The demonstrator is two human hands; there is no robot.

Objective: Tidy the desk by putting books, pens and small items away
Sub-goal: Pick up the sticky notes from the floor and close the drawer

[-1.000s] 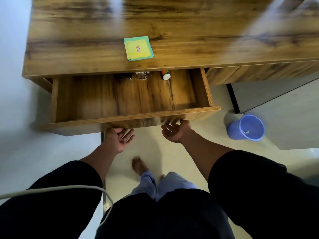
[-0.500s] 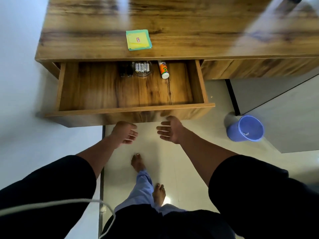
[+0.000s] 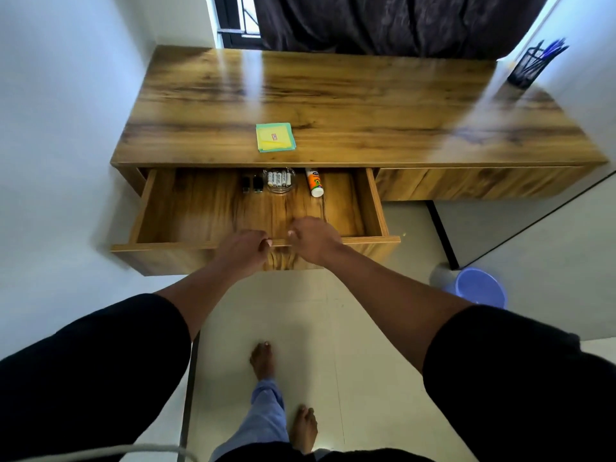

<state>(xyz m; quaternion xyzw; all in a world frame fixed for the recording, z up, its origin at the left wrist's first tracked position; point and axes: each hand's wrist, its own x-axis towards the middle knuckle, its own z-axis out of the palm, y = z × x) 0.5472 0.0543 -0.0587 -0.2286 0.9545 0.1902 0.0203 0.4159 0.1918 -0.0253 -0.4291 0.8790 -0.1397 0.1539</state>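
the drawer (image 3: 206, 208) now stands fully out, and both hands have risen from beneath it to its front edge. left hand (image 3: 243, 250) and right hand (image 3: 311, 240) curl loosely there, each grip holding nothing. sticky notes (image 3: 275, 137) near the tabletop's front edge look next to stow.

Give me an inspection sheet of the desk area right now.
Surface: wooden desk, mostly bare.
Job's things: sticky notes on desk; glue stick, dish of batteries and two small dark items in the open drawer; pen holder at far right.
Clutter: nothing seen.
Hands: left hand and right hand at drawer front, grip unclear.
Cables: pale cord, bottom left.
Surroundings: blue bucket on floor, dark curtain.
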